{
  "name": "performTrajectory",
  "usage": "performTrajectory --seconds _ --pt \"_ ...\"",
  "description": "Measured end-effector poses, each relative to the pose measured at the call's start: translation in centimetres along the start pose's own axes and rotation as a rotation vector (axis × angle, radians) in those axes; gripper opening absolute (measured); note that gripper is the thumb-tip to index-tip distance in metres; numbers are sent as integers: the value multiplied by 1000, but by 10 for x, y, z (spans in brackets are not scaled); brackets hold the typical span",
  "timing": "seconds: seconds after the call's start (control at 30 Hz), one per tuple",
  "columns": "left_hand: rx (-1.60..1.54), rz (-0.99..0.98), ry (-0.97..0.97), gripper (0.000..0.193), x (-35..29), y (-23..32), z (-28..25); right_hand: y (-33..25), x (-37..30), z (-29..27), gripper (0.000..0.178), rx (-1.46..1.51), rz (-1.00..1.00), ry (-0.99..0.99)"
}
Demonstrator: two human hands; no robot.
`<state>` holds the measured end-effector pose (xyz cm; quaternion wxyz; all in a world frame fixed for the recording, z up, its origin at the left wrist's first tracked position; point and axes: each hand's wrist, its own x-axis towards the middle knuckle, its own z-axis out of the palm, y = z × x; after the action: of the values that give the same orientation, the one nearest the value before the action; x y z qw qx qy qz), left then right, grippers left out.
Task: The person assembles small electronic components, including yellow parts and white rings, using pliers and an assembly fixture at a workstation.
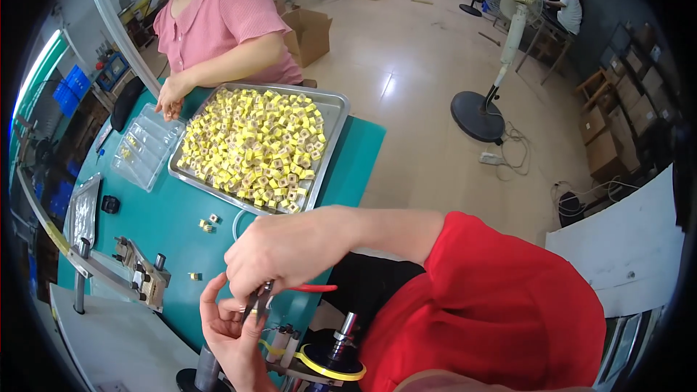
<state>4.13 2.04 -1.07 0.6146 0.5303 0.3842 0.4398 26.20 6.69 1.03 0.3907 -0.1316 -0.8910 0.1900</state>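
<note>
My right hand (272,254) is closed round a pair of red-handled pliers (262,296), with one handle sticking out to the right. The dark jaws point down at my left hand (234,330). Thumb and fingers of that hand pinch a small part (254,313) with some yellow on it, mostly hidden by the jaws and fingers. Just beyond my hands lies a metal tray (335,112) heaped with small yellow-wrapped coils (254,145) that have square openings. A few loose coils (207,226) lie on the green table (363,149).
A winding fixture with a black disc and yellow tape (334,363) stands close to my left forearm. Another metal fixture (149,276) sits at the left. Across the table, a co-worker's hand (173,94) is over a clear compartment tray (145,149). A standing fan (508,51) is farther off.
</note>
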Motion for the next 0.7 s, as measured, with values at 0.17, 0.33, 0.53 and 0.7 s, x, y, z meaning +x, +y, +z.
performTrajectory --seconds 0.17,0.33,0.53,0.7 --pt "-67 50 12 74 -1 2 2 0 -1 2 15 273 181 -3" --pt "-156 91 82 61 -2 -9 -3 7 -19 31 15 784 469 224" --pt "-114 91 32 65 4 -8 7 11 -32 64 12 993 475 488" --pt "-178 125 31 69 4 -4 7 2 -26 65 13 1156 481 536"
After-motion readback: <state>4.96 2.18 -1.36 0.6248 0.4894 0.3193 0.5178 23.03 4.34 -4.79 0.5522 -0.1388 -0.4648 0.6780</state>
